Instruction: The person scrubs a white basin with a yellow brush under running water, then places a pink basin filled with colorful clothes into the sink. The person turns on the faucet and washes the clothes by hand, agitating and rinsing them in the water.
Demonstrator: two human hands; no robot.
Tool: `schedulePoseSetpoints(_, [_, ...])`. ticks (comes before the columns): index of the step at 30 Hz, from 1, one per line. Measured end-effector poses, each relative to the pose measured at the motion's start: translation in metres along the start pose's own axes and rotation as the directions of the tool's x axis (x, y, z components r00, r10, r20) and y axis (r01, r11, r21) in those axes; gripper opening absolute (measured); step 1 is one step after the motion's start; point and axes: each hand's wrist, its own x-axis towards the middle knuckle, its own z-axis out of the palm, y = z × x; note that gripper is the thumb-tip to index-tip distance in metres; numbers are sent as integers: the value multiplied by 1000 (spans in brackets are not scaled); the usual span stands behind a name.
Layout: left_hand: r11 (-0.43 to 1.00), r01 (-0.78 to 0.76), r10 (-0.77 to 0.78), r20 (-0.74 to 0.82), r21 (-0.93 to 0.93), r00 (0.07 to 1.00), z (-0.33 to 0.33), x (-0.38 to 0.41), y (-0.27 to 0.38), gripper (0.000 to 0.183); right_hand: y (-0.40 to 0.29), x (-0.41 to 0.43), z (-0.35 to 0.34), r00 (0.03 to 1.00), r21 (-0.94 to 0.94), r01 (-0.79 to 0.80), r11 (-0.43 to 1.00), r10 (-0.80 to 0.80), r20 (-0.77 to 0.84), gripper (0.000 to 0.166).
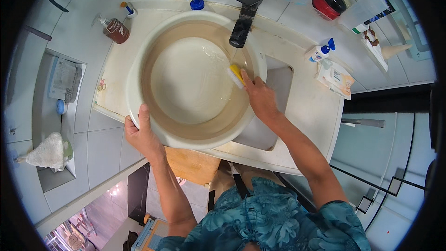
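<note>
A large white plastic basin (190,80) with brownish water in it rests over the sink (259,132) and the countertop. My left hand (144,134) grips the basin's rim at the lower left, thumb on top. In my right hand (259,99) is a scrub brush (237,76) with a yellow back and white bristles, held inside the basin near its right wall. Above the brush, the dark faucet (243,21) reaches over the basin's rim, and a thin stream of water seems to fall from it.
Behind the basin stands a blue pump top (195,0). A brown pump bottle (116,30) is at the back left. On the right are a white pump bottle (320,52) and a wipes pack (335,77). Left, a wall niche (71,125) holds a cloth; above, a shelf holds a red jar (325,5).
</note>
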Motion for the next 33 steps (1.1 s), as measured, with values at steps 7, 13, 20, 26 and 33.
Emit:
schedulePoseSetpoints(7, [995, -65, 70, -60, 76, 996, 2, -30, 6, 22, -4, -3, 26, 965, -198, 69, 978, -15, 263, 51])
schedulePoseSetpoints(13, [995, -89, 92, -74, 42, 993, 6, -31, 4, 23, -41, -23, 47, 874, -218, 313, 924, -191, 447, 48])
schedulePoseSetpoints(20, [994, -93, 97, -88, 53, 991, 5, -33, 4, 21, -85, -43, -14, 712, 147, 246, 958, -282, 643, 37])
schedulePoseSetpoints(26, [997, -74, 77, -101, 27, 992, 6, -33, 2, 20, -14, 3, 11, 792, -164, 366, 916, -214, 572, 26])
schedulePoseSetpoints(33, [996, -79, 81, -82, 28, 993, 1, -32, -6, 25, -11, 8, -8, 959, -311, 174, 934, -90, 267, 41])
